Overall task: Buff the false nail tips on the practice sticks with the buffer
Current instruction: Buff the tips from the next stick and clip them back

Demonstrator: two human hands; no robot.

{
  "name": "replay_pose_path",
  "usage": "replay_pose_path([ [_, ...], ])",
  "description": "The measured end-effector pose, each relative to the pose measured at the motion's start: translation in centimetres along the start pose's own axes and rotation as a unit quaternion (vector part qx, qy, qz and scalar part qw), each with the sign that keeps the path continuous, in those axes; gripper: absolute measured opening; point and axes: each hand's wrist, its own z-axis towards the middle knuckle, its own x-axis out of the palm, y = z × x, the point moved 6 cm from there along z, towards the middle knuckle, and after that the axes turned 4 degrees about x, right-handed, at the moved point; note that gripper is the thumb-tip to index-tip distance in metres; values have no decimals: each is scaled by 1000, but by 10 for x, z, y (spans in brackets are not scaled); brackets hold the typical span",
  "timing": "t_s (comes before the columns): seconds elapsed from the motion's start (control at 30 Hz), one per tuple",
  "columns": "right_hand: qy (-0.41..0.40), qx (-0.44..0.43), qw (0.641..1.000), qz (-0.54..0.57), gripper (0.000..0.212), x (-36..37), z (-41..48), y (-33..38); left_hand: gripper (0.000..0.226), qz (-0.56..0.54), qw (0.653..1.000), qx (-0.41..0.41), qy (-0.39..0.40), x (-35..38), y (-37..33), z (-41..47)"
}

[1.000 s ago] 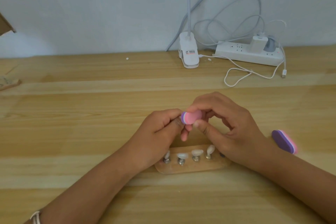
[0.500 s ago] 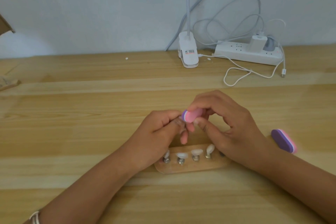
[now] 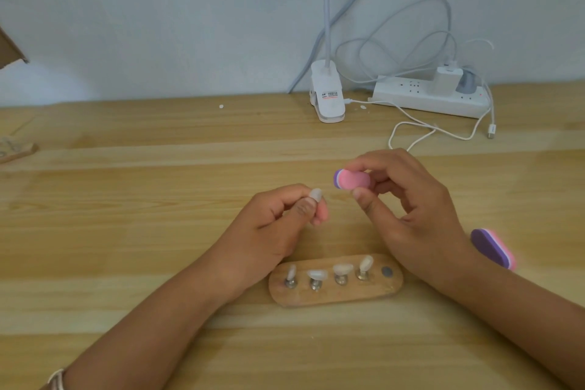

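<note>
My left hand [image 3: 278,225] pinches one practice stick, and its pale false nail tip [image 3: 316,193] pokes up above my thumb. My right hand [image 3: 408,209] grips a small pink and purple buffer [image 3: 351,180] between thumb and fingers, a short gap to the right of that tip and not touching it. Near me lies an oval wooden holder [image 3: 335,293] with several more nail tips [image 3: 342,269] standing on metal sticks. One bare magnet spot [image 3: 386,271] shows at its right end.
A second purple and pink buffer [image 3: 492,247] lies on the wooden table [image 3: 126,215] beside my right wrist. At the back stand a white lamp clamp [image 3: 327,98], a white power strip [image 3: 430,97] and loose white cables [image 3: 443,133]. Cardboard scraps [image 3: 15,149] sit at the far left.
My hands have drawn apart: the buffer was against the nail tip and now sits to its right. The nail tip in my left hand has come into view.
</note>
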Motion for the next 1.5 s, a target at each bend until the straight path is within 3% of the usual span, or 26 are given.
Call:
replay_pose_path([
  [0.1,11,11,999,31,27,0,-1,2,25,0,1000,-7,-1,0,1,0],
  [0.23,57,-70,996,-22,28,8,-7,14,26,24,1000,1,13,3,-2,0],
  [0.4,46,-83,995,-45,30,7,-7,16,32,-26,997,-62,29,5,3,-2],
  [1.0,32,-149,981,-124,26,9,-12,29,31,-27,995,-58,73,7,-1,-4],
  [1.2,-5,-55,995,-89,27,-1,-4,13,34,-27,996,-50,66,5,1,-4],
  [1.37,51,-136,985,-88,27,10,-11,26,27,-15,999,-15,48,6,4,-2],
  [1.5,31,-96,992,-75,30,5,-5,18,27,-13,998,9,57,5,3,-2],
])
